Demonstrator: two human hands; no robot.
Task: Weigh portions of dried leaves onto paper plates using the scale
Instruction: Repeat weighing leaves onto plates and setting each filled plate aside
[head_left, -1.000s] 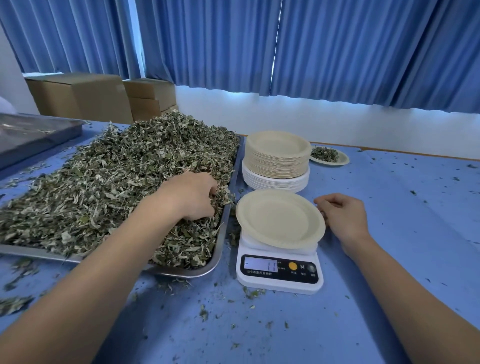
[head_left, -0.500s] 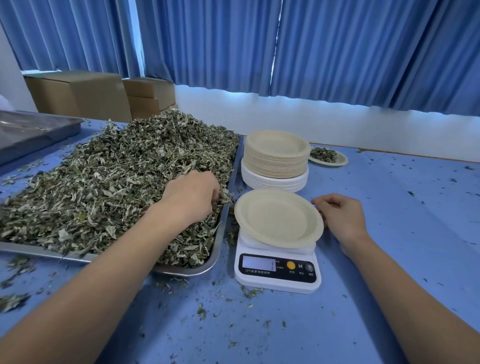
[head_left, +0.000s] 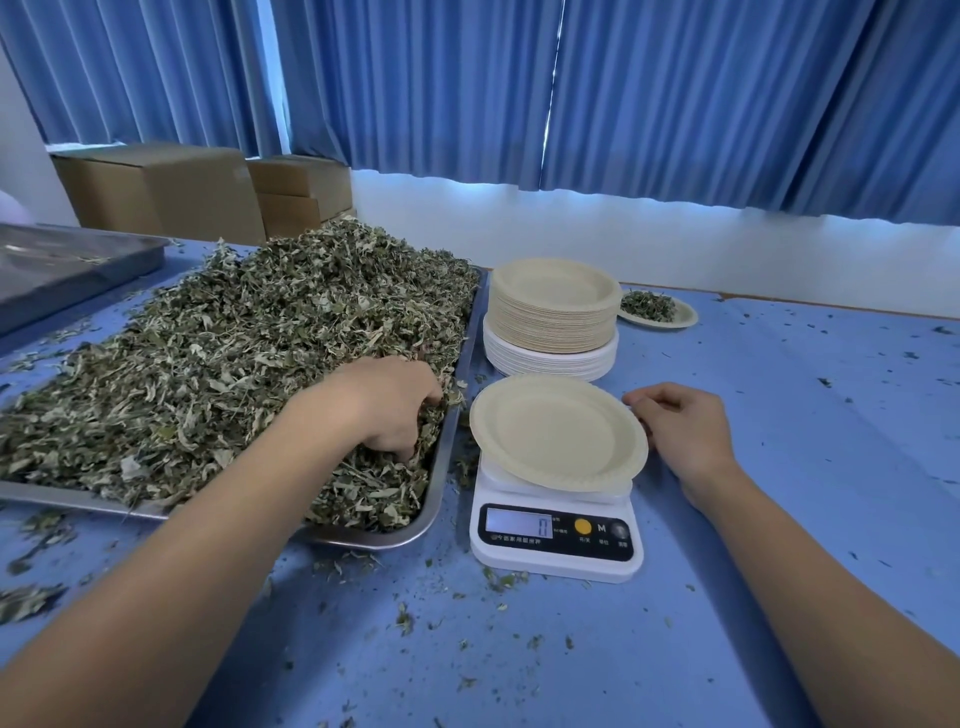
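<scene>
The left hand (head_left: 387, 410) is sunk into the dried leaves (head_left: 234, 353) at the near right corner of the steel tray (head_left: 441, 470), with its fingers curled round a clump. The right hand (head_left: 680, 431) rests on the surface (head_left: 805, 467) just beside the right rim of the paper plate (head_left: 558, 431). Its fingers are loosely curled and grip nothing; whether the forefinger touches the rim cannot be told. The plate sits empty on the scale (head_left: 556, 545), overhanging the platform, and the display (head_left: 519, 526) reads zero. The step in hand appears to be drawing the first handful. Close the fingers fully before lifting, since the leaves look light and flaky and will likely shed. Lift clear of the tray's raised rim, which stands between the heap and the plate. Release over the plate's centre, not its overhanging edge, so that it does not tip. Keep the right hand off the rim while reading, as pressure there would probably falsify the figure. Take a modest clump and top up by pinches. The transfer path is short, as tray and scale stand just apart. The stack of paper plates (head_left: 553, 312) closes off the far side, with a filled plate (head_left: 657, 309) just beyond it. Room for finished portions lies on the surface to the right, strewn with leaf crumbs (head_left: 826, 382).
</scene>
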